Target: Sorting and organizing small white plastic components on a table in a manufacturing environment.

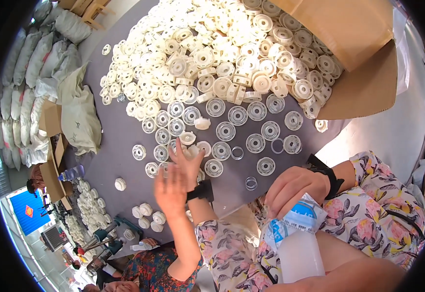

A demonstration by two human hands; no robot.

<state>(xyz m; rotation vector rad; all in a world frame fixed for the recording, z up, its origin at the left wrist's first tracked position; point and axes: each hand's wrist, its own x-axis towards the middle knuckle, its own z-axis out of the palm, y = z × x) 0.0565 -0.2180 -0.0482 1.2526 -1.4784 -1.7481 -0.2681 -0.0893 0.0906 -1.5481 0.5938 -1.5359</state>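
Nearest the camera, a white bottle-shaped thing (300,255) topped with blue-and-clear plastic stands before the person's lap. The right hand (295,190) is curled above it at the table edge; whether it holds anything, I cannot tell. The left hand (189,163) is spread, thumb and fingers apart, among the clear discs (238,115), just beside a white cap (188,138). A co-worker's blurred hand (169,190) overlaps it. Beyond the discs, white rings (205,57) lie heaped on the grey table (110,163) beside a cardboard box (363,87).
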